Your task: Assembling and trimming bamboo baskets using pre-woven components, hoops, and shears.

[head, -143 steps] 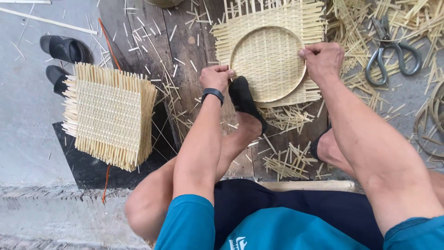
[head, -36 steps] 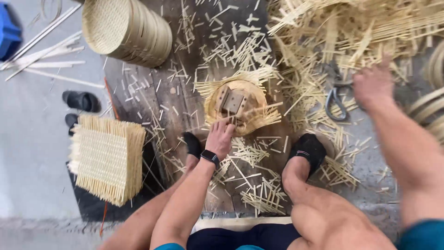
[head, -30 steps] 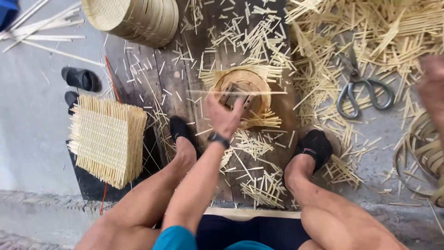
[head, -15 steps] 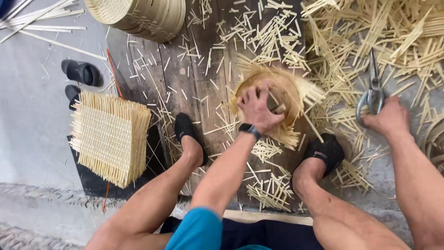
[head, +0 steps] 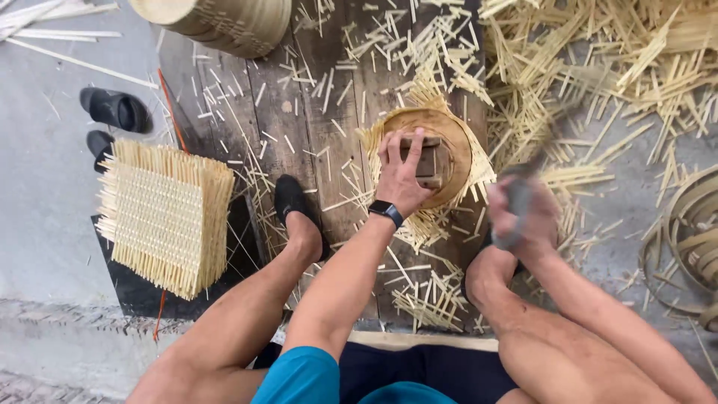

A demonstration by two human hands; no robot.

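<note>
Gripping a blurred grey tool (head: 517, 202), the right hand (head: 516, 213) hovers above the right foot; its fingers are closed around the handle. Just beyond, the left hand (head: 404, 176) presses down on a small wooden block (head: 428, 161), fingers spread across it. That block sits on a round woven bamboo tray (head: 456, 142) resting on dark wooden floorboards (head: 299, 112) littered with pale bamboo offcuts (head: 583, 67).

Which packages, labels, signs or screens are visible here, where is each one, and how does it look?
Smartwatch: on the left wrist, behind the left hand that presses on the round woven bamboo basket; small dark rectangular face, black band, nothing readable.
No packages, labels or signs in view.
</note>
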